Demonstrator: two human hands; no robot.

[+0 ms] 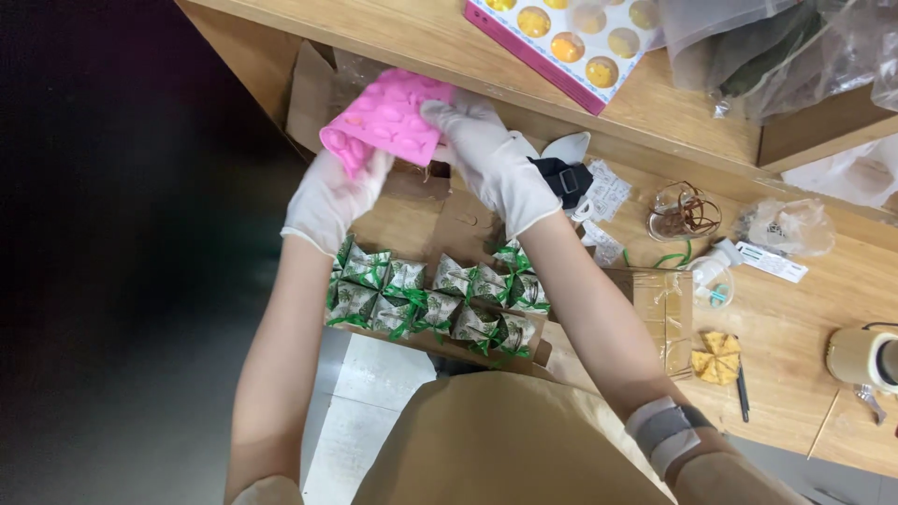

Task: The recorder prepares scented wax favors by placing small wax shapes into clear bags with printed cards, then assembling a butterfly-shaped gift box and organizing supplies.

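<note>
Mould: pink, soft, flexible sheet with rows of shallow oval cavities; its left end curls downward. Held in the air above an open cardboard box, in front of the tabletop edge, between both hands.

Left hand: white glove; fingers closed around the mould's curled lower-left corner.

Right hand: white glove; thumb and fingers pinching the mould's right edge, fingers lying on top of the sheet. A grey-and-white band sits on the right forearm near the elbow.

Packets: small wrapped parcels, white and green with green ties, packed in 2 rows inside the box, directly below the forearms.

Tray: flat, pink-edged, white top with round yellow-orange fillings in wells; lies on the raised shelf beyond the mould, well apart from the hands.

Bowl: small, clear glass, holding brown coiled cord; on the tabletop right of the right hand.

Plastic bags: clear, crumpled, at the upper right.

Tape roll: beige, at the right edge of the tabletop.

Yellow piece: flat, segmented, beside a dark pen.
</note>
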